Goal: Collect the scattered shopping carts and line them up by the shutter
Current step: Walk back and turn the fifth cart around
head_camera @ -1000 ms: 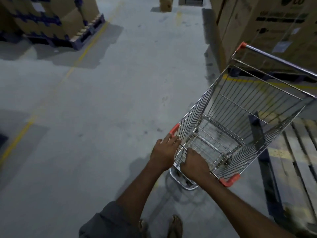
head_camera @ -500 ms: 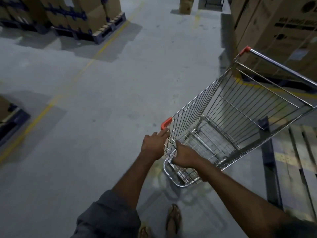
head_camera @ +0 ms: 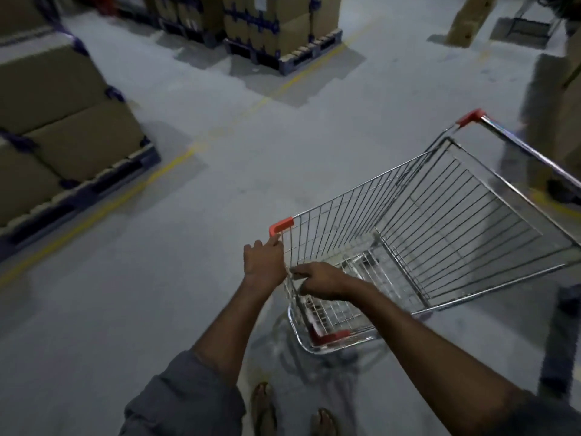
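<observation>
I am watching a silver wire shopping cart point(head_camera: 440, 234) standing on the grey concrete floor point(head_camera: 157, 309), right of centre in the head view. Its narrow front end is pointing back at the person, and its metal handle bar point(head_camera: 528, 152) is running off at the far right.

The left hand point(head_camera: 264, 262) is gripping the top rim of that front end, just below an orange-red corner cap point(head_camera: 281, 225), with its fingers curling over the wire. The right hand point(head_camera: 320, 281) is holding the front wire panel just beside it, with its fingers bending round the wires. The two hands are nearly touching. Both arms are reaching forward from grey sleeves point(head_camera: 185, 401), and the person's sandalled feet point(head_camera: 264, 407) are showing just behind the cart's low front bumper.

To the left, stacked brown cardboard boxes point(head_camera: 72, 143) are sitting on a dark blue pallet point(head_camera: 94, 190), well apart from the cart. A second loaded pallet of boxes point(head_camera: 276, 23) is standing farther off at the top. A painted yellow floor line point(head_camera: 185, 155) is running diagonally between them and the cart. More brown boxes are blurring past at the right edge, beyond the handle.
</observation>
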The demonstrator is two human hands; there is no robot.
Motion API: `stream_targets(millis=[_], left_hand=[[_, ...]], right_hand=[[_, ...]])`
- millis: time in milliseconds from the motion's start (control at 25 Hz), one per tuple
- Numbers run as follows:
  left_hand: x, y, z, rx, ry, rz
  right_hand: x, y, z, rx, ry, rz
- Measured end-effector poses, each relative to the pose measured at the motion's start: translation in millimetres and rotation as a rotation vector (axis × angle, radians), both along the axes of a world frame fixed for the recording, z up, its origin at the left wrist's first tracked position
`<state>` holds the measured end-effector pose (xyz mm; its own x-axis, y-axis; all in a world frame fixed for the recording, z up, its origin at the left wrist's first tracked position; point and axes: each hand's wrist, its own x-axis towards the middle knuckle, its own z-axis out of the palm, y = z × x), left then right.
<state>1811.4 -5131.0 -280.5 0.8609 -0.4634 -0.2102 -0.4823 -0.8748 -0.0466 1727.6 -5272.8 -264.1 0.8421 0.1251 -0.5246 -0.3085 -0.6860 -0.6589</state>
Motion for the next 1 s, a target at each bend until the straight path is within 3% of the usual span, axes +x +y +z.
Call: stream_targets(millis=[120,240,360,480,640,800,1000], left_hand=[[-30.3,31.4,3.0,-0.091,-0.004,0.126],[-76.9,56.1,-3.2,-0.264,0.063,0.090],[-115.6,71.8,-20.7,-0.253,0.186,0.013],[-145.7,101.1,-34.9,-0.215,0.217,0.011],[-160.9,140.8,-37.9,-0.206,0.101,0.056],[-143.2,183.3,-35.6,-0.104,0.061,0.145],[-119.3,261.1,-30.7,-0.016,-0.003,0.319]], right_hand=[[-10.0,14.4,1.0,0.002,-0.022,0.053],[-20.8,26.2,-1.8,-0.031,-0.003,0.181],[-32.9,30.0,-4.8,-0.099,0.119,0.381],[-49.3,36.7,-15.1,-0.299,0.210,0.530],[-64.6,69.6,-27.9,-0.487,-0.087,0.483],[-65.6,120.0,-26.9,-0.400,-0.231,0.391],[-59.9,155.4,-14.5,-0.393,-0.328,0.443]])
